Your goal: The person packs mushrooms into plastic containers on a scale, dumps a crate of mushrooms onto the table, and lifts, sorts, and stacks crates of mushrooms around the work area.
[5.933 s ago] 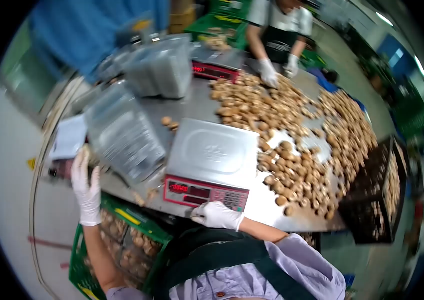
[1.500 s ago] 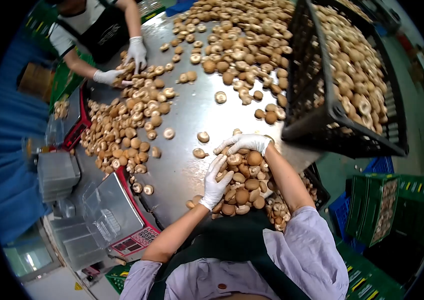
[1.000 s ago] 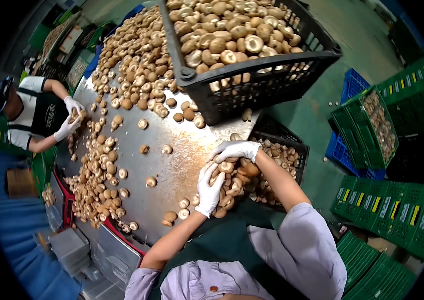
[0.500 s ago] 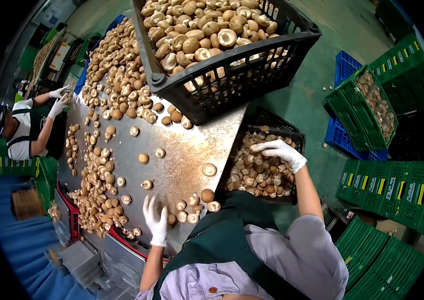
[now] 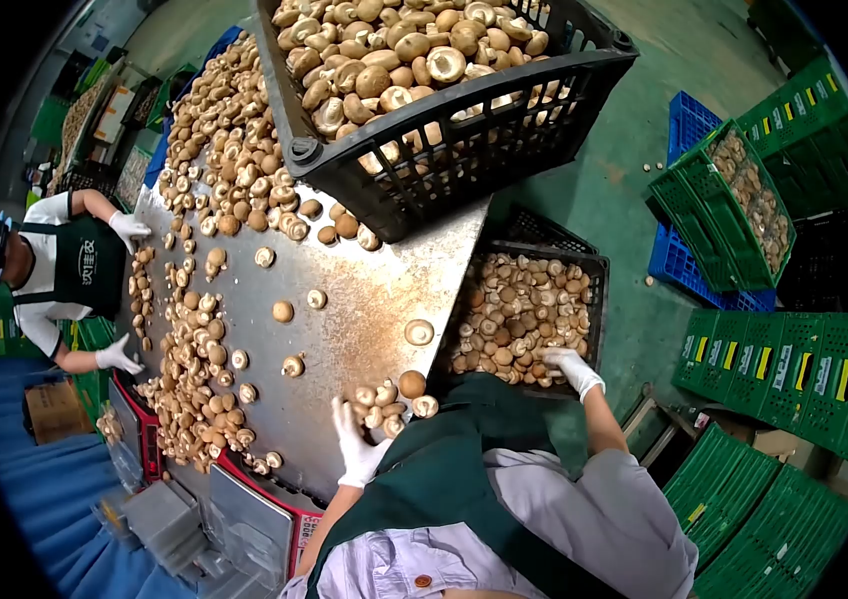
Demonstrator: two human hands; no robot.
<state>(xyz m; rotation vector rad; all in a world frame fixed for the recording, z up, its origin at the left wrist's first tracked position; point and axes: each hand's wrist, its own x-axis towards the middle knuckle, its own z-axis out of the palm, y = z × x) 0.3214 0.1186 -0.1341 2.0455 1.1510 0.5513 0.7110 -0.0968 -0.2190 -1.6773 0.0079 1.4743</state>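
Observation:
My left hand (image 5: 358, 444), in a white glove, lies at the table's near edge with fingers spread. It touches a small cluster of brown-capped mushrooms (image 5: 378, 401), some showing pale gilled undersides. To the right, my gloved right hand (image 5: 574, 371) reaches over the near right corner of a black crate (image 5: 599, 299). Its fingers are extended onto the mushrooms (image 5: 519, 319) that fill this crate; I see nothing held in them. A single mushroom (image 5: 419, 331) sits on the metal table (image 5: 344, 290) beyond the cluster.
A large black crate (image 5: 464, 130) heaped with mushrooms stands on the table's far side. Mushroom piles (image 5: 194, 369) run along the left. Scales (image 5: 244, 509) line the near left edge. A co-worker (image 5: 69, 250) stands at left. Green crates (image 5: 784, 369) are stacked at right.
My left hand has moved right, against the mushroom cluster, which is bunched tighter. My right hand has come down toward the crate's near corner. The co-worker's hands have moved apart.

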